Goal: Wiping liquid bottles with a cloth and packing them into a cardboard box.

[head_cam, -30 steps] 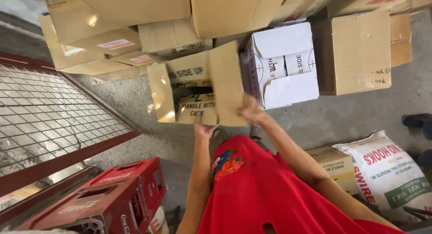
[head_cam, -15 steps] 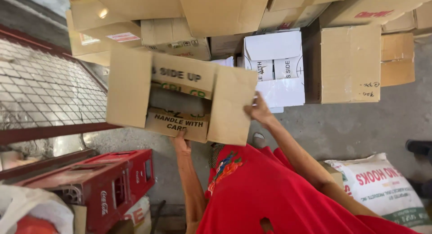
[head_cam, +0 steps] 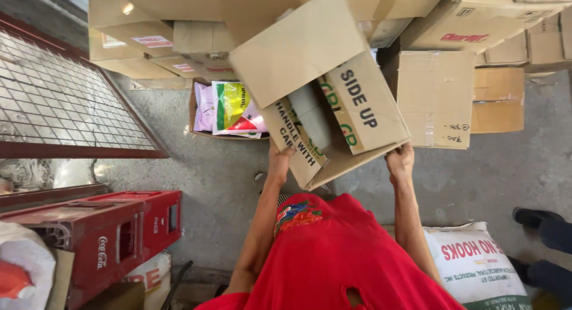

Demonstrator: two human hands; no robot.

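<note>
Two hands grip an open cardboard box (head_cam: 322, 101) from below — left hand (head_cam: 279, 161) and right hand (head_cam: 400, 162) clasping its near edges, box tilted above the concrete floor (head_cam: 214, 173).

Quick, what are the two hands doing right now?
Left hand: closed on the lower edge of the open cardboard box.
Right hand: gripping the same box's other corner.
</note>
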